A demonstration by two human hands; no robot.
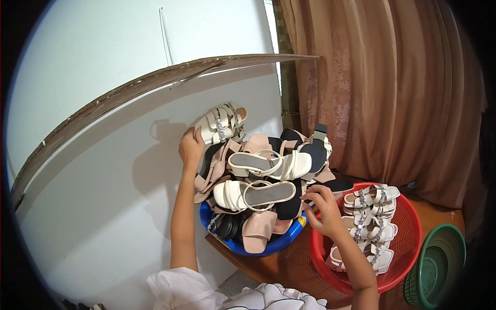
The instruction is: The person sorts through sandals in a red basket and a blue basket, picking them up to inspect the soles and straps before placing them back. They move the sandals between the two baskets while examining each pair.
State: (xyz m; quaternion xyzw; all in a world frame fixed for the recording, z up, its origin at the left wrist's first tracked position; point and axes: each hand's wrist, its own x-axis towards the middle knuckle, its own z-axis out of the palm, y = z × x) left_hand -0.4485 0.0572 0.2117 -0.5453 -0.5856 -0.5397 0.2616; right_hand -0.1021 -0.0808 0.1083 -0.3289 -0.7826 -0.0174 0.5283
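Observation:
My left hand is closed on a pair of white sandals with glittery straps, at the upper left of a heaped pile. Half curled and with its fingers apart, my right hand hovers by the right side of that pile, and I see nothing in it. Between the hands lie two white strappy heeled sandals with grey insoles, an upper sandal and a lower sandal. Pink sandals and black soles show around them. All this rises out of a blue basin, whose back is hidden.
Right of the pile, a red basket holds several white sandals with glittery straps. A green basket stands beyond it. Both rest on a brown wooden table. Behind are a brown curtain and a white wall with a wooden ledge.

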